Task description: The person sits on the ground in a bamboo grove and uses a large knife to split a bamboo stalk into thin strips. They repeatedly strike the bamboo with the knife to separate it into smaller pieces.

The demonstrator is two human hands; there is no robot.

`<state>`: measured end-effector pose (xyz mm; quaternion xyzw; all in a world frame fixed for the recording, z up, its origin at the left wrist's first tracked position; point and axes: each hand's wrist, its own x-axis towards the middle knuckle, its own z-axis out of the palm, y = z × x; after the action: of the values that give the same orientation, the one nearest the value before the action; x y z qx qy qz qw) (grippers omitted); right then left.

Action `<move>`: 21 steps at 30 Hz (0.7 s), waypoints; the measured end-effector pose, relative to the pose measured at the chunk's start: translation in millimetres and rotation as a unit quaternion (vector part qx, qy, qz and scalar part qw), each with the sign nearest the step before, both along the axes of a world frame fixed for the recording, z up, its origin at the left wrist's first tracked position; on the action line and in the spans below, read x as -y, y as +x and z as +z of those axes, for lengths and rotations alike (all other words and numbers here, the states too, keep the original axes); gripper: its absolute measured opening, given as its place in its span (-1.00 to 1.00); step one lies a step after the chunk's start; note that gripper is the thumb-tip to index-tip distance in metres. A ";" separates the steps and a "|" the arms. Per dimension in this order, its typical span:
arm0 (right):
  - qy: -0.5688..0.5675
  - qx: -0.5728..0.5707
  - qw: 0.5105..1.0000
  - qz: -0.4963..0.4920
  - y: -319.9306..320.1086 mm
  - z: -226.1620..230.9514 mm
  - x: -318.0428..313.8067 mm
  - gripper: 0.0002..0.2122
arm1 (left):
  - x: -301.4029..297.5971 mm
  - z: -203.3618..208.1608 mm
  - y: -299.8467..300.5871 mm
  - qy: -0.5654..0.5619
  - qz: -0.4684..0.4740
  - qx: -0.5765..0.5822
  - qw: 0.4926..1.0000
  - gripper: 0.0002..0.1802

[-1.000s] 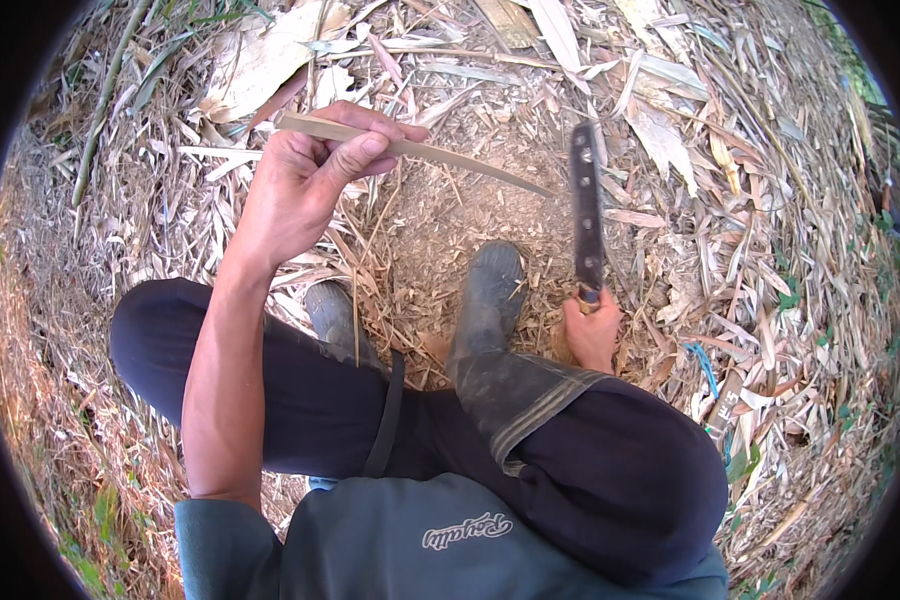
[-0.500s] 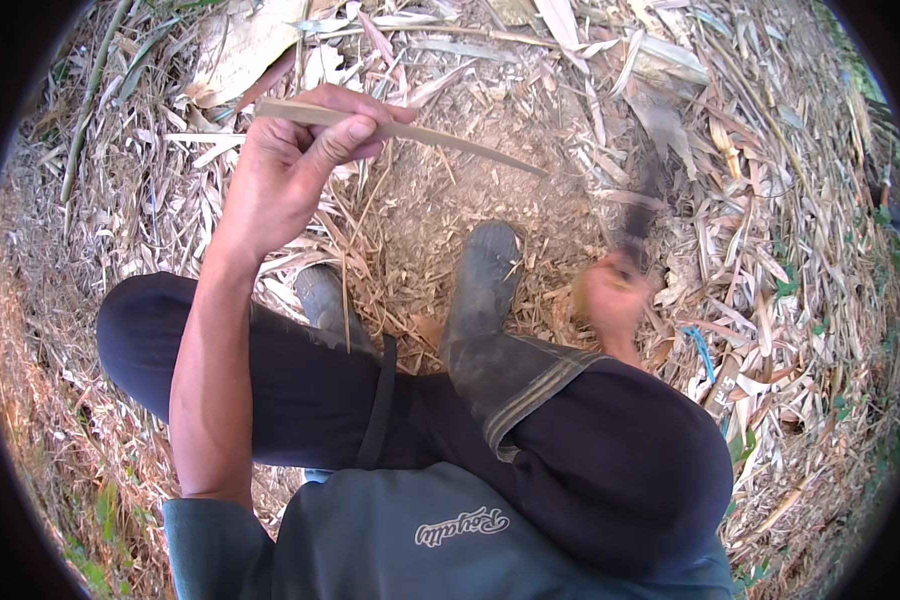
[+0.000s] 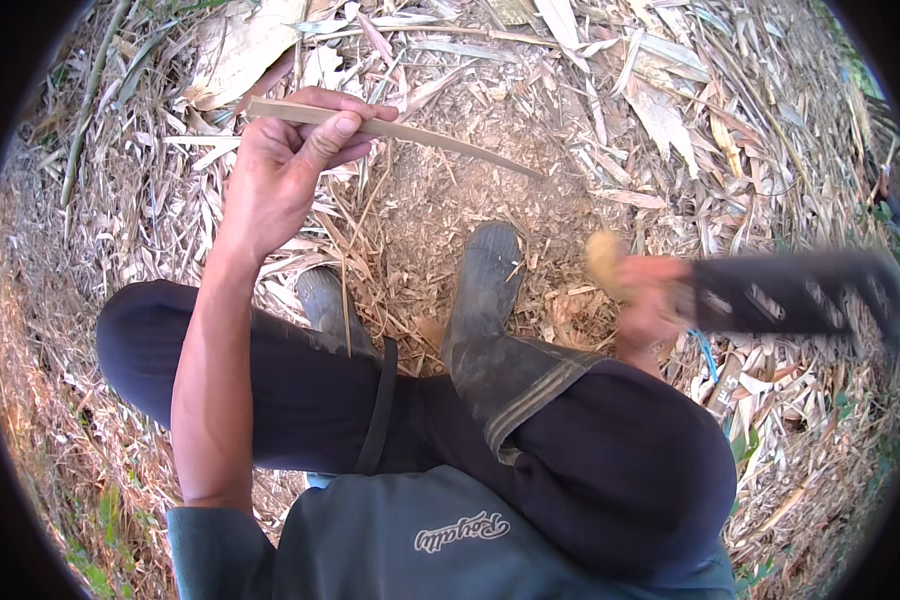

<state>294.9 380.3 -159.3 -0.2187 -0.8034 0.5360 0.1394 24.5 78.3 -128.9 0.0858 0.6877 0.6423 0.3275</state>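
My left hand (image 3: 278,195) pinches a thin, pale strip of bamboo (image 3: 455,148) between thumb and fingers. The strip slants down to the right and bends slightly toward its far tip. On the right, my right hand (image 3: 650,308) is wrapped around the handle of a machete (image 3: 795,293). The machete's pale yellow handle end sticks out on the left of my fist. Its broad dark blade, smeared by motion, points to the right with light marks along it. Blade and strip are well apart.
My boots (image 3: 485,270) rest on brown soil strewn with wood chips. Dry leaves and husks (image 3: 660,120) cover the ground around them. A large pale sheath (image 3: 235,60) lies at the far left, near a green stem (image 3: 92,105). A blue scrap (image 3: 708,355) lies near my right knee.
The machete has swung from pointing away from me to pointing right, and my right hand has shifted slightly rightward. My left hand and the bamboo strip have barely moved.
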 end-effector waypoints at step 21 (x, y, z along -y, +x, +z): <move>-0.026 0.367 0.854 0.368 -179.0 -61.0 171.6 -0.73 | -46.0 -124.5 -6.6 -0.026 0.062 -0.259 0.964 -0.48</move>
<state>115.9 208.7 -220.3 -0.0913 -0.8037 0.4501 -0.3784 17.9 124.3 -253.4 0.1978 0.7692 0.5993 0.0999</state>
